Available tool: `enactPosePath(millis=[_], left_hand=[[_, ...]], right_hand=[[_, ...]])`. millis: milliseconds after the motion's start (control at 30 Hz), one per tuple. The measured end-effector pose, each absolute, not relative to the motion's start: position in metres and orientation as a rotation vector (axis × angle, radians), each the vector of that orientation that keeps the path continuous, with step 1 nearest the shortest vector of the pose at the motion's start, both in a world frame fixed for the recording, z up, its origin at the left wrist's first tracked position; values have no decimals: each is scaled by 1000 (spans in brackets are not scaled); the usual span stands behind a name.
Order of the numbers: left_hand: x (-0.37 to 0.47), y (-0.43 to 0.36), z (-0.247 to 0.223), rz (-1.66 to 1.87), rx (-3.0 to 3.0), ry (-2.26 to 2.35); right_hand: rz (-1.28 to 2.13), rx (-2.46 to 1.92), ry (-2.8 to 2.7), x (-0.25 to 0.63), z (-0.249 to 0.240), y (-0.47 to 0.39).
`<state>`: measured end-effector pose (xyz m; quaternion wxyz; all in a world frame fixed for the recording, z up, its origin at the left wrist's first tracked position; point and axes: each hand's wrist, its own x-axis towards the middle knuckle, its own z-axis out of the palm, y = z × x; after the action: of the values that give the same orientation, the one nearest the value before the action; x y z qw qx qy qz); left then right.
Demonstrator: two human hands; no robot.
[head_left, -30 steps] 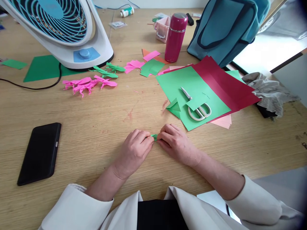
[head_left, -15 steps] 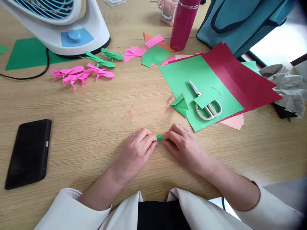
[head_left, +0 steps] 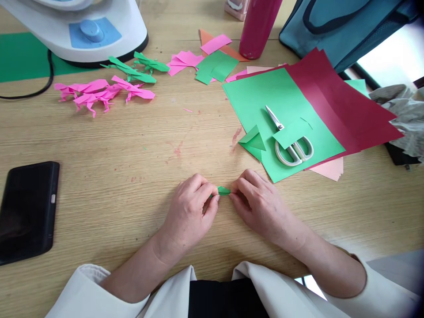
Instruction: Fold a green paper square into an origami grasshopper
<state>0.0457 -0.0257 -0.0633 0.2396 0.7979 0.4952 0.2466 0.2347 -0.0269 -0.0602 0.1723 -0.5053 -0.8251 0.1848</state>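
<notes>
A small folded piece of green paper is stretched between my two hands, just above the table. My left hand pinches its left end between thumb and fingers. On the other end, my right hand has a like pinch. My fingertips hide both ends of the paper. Beyond my right hand lies a folded green paper triangle, partly over a large green sheet. Scissors rest on that sheet with a small green scrap across them.
Folded pink paper animals and green ones stand at the back left before a white appliance. A phone lies at left. Red sheets, a magenta bottle and a teal bag are at right.
The camera view has shifted slightly. Both hands still pinch the green paper; its visible part now looks longer and flatter between my fingertips.
</notes>
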Motion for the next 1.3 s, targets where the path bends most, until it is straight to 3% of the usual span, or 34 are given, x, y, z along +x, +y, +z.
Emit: enactPosePath(millis=[533, 800, 1300], left_hand=[[52, -24, -64, 574, 2229, 1456], [51, -22, -64, 581, 2246, 1438], [49, -23, -67, 611, 2205, 1396]], right_hand=[[603, -1341, -2311, 241, -59, -29], [305, -1040, -2618, 263, -64, -50], [567, -1367, -2315, 235, -65, -28]])
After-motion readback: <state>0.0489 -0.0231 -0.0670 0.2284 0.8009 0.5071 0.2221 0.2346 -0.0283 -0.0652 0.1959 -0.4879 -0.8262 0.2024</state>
